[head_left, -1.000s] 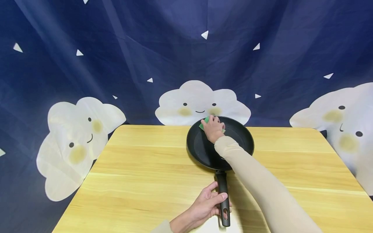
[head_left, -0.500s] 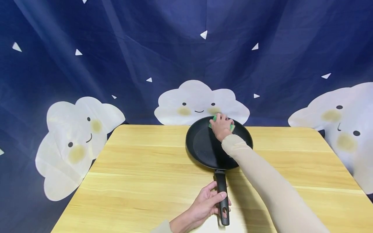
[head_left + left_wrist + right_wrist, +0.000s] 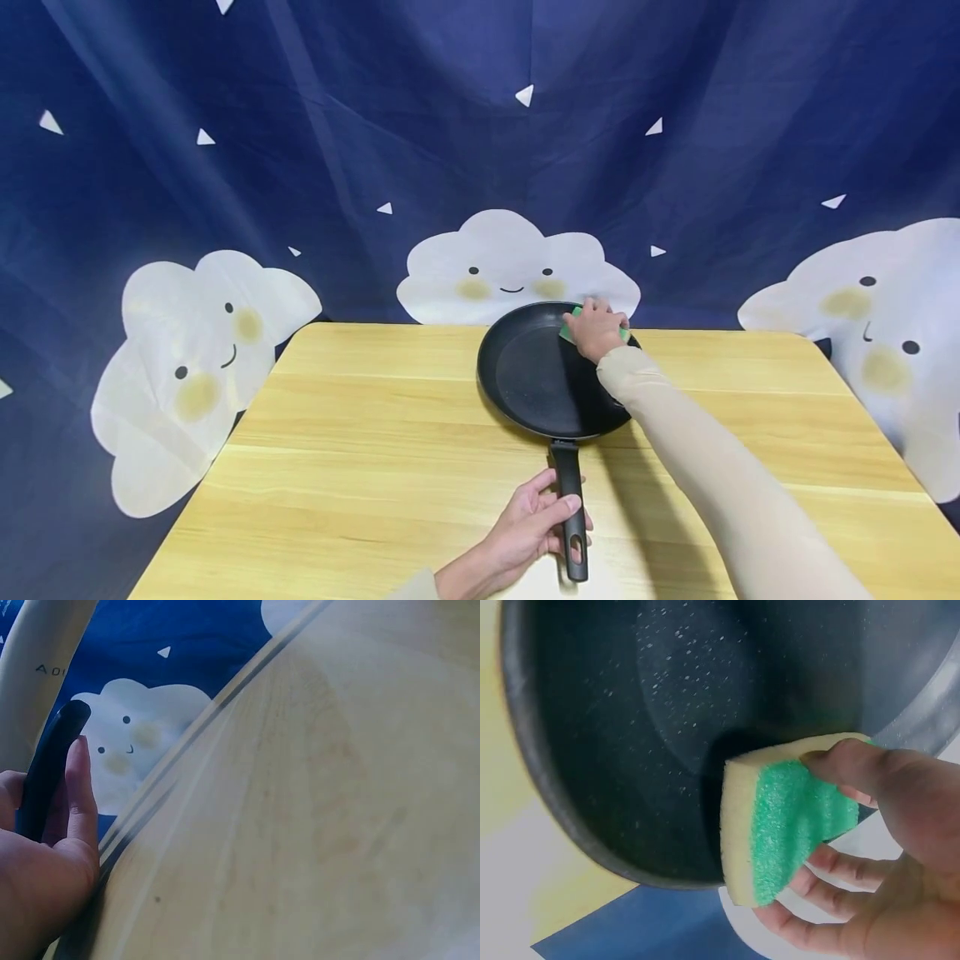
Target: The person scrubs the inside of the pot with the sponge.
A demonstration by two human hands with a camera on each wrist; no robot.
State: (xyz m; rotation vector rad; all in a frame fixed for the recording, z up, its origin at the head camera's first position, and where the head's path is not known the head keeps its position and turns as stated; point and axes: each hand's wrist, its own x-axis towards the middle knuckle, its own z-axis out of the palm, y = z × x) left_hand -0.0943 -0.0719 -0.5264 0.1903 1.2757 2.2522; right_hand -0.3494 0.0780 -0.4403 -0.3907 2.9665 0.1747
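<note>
A black frying pan [image 3: 536,375] lies near the table's far edge, its handle [image 3: 572,500] pointing toward me. My left hand [image 3: 528,529] grips that handle, thumb on top and fingers beneath; the left wrist view shows the handle [image 3: 52,772] between thumb and fingers. At the pan's far right wall, my right hand [image 3: 596,329] holds a sponge [image 3: 787,817] with a green scouring side and a pale yellow foam side. In the right wrist view the foam side faces the pan, and thumb and fingers pinch the green side. Small white droplets speckle the pan's inner surface [image 3: 682,667].
The light wooden table [image 3: 360,450] stretches out to both sides of the pan. Behind it hangs a dark blue curtain [image 3: 450,100] printed with smiling clouds and white triangles. My right sleeve [image 3: 720,467] crosses the table's right part.
My right hand has slid the sponge rightward along the pan's far inner side, from near the top middle to the right wall. The left hand keeps its grip on the handle.
</note>
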